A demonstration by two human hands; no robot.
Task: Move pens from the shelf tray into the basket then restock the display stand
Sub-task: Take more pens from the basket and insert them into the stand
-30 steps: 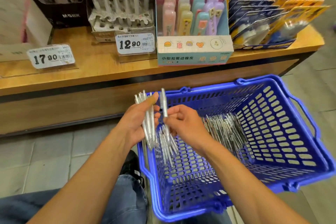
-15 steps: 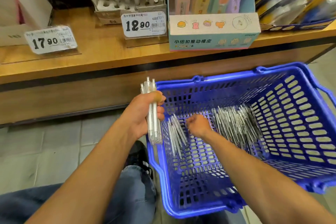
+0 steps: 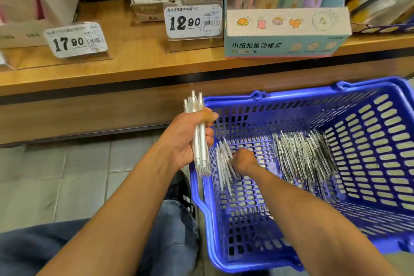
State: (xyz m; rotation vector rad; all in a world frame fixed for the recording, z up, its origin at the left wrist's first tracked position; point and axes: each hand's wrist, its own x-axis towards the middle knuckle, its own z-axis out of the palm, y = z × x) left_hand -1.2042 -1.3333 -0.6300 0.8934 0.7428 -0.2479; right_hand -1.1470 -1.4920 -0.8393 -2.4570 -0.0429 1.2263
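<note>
Right hand fingers hidden among basket pens; grip unclear.

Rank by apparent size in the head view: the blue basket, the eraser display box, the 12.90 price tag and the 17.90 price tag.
1. blue basket, by far the largest.
2. eraser display box.
3-4. 12.90 price tag and 17.90 price tag: they look alike, so no ranking.
</note>
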